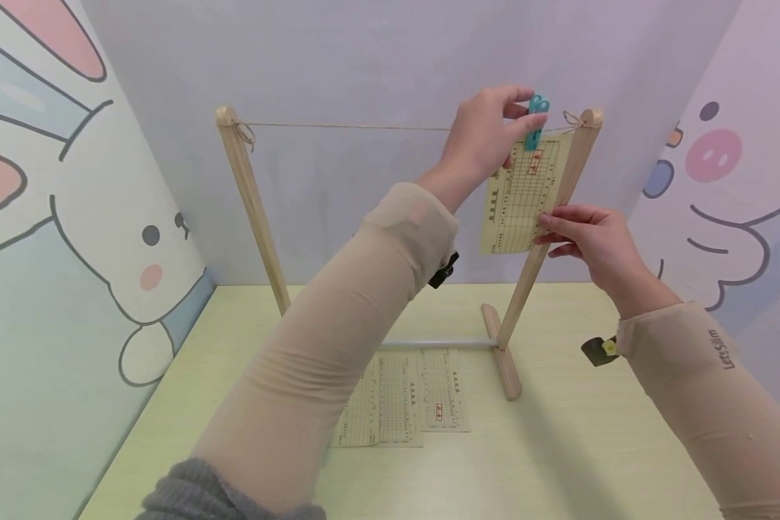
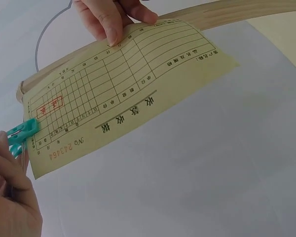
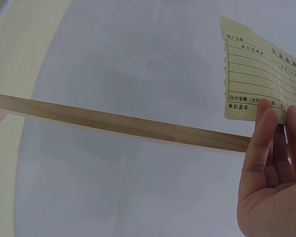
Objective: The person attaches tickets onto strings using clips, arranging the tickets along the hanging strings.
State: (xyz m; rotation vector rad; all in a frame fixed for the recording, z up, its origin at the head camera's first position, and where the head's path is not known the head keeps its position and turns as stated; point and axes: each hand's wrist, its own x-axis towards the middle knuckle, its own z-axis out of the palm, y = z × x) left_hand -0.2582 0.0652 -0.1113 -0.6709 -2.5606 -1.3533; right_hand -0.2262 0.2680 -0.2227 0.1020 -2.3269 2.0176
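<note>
A pale yellow receipt slip (image 1: 520, 195) with printed lines and a red stamp hangs at the right end of a twine line (image 1: 344, 127). At its top edge is a teal clothespin (image 1: 536, 123), its jaws over the paper. My left hand (image 1: 487, 133) pinches the clothespin between thumb and fingers. Lower down, my right hand (image 1: 591, 235) pinches the slip's right edge; in the right wrist view the thumb and fingers of the right hand (image 3: 274, 173) are at the paper's border. The left wrist view shows the clothespin (image 2: 23, 131) biting the slip's end.
The twine is tied between two wooden posts (image 1: 250, 202) of a stand with a wooden foot (image 1: 502, 354) and a pale crossbar (image 1: 438, 343). Several similar slips (image 1: 399, 397) lie on the light table (image 1: 481, 469). Cartoon-printed side walls flank the stand.
</note>
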